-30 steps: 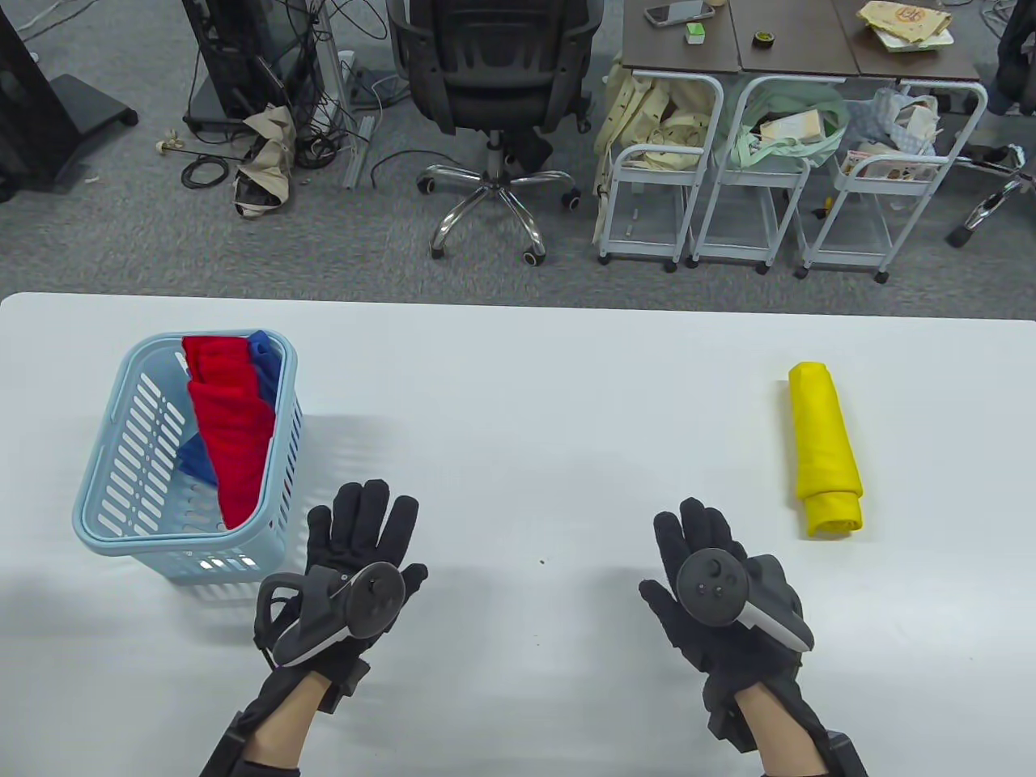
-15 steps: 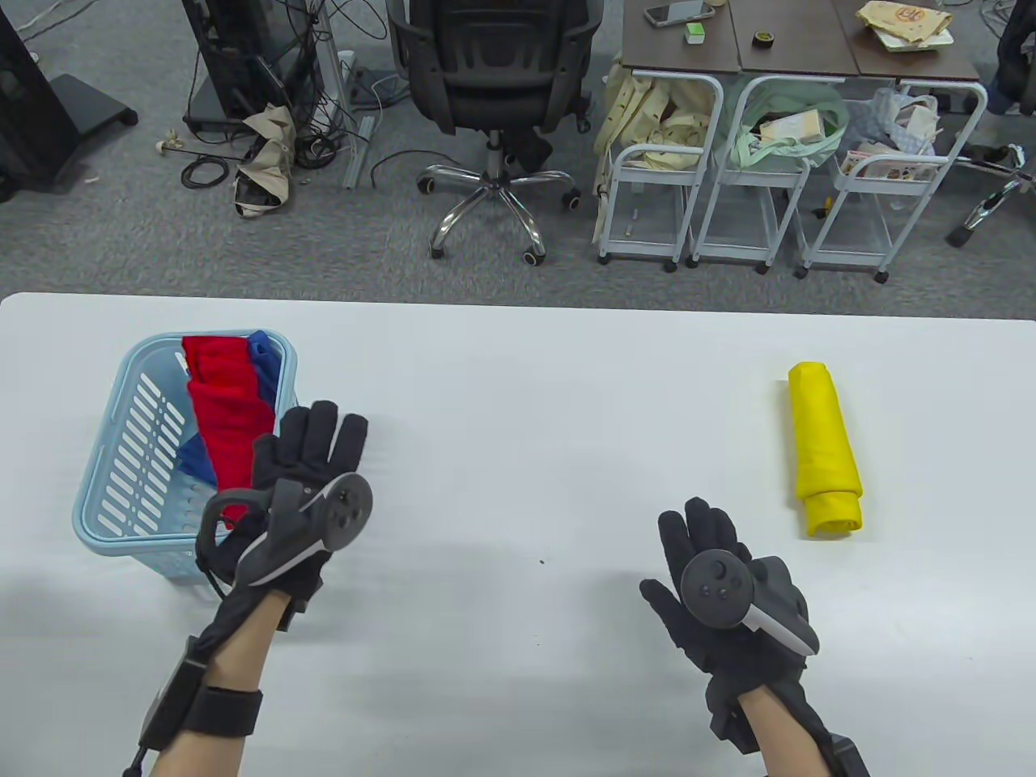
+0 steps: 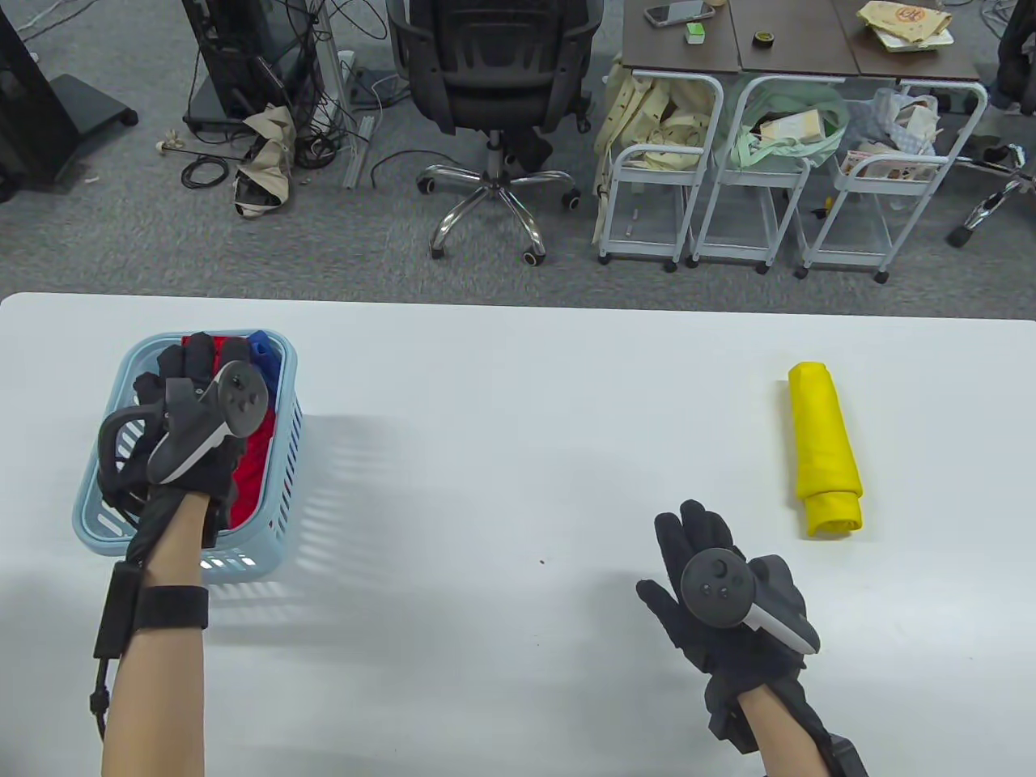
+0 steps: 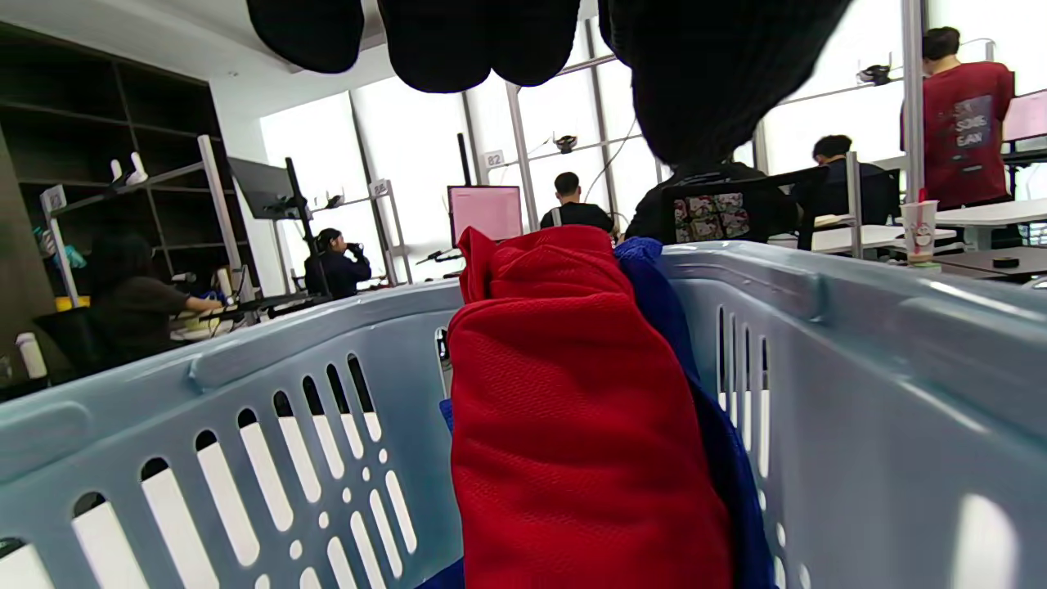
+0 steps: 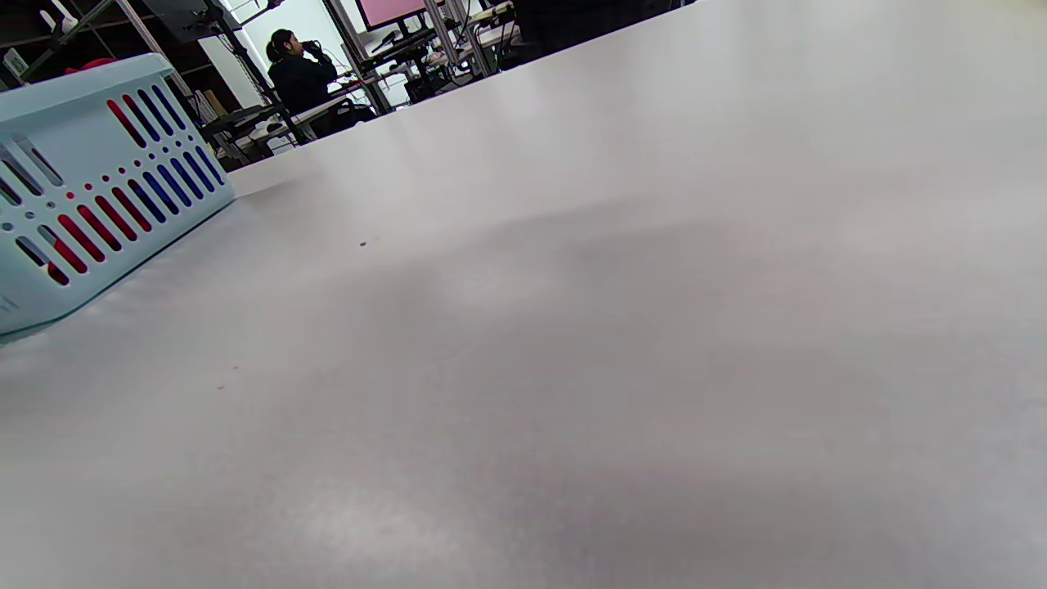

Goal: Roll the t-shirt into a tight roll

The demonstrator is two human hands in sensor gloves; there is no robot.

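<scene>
Though the red shirt [image 4: 572,425] looks soft and limp, gathering its top suits the spread, empty left hand [image 3: 190,405]; the right hand [image 3: 720,591] rests flat.

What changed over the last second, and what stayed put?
The left hand moved from the table, forward and left, over the basket above the red shirt; no grip visible yet. The right hand, yellow roll and basket stayed put.

Bright even overhead light, slatted shadow right of the pale blue plastic basket [image 3: 285,453] on the white table [image 3: 518,388], blown-out windows, blurred black gloved fingertips [image 4: 478,45].
</scene>
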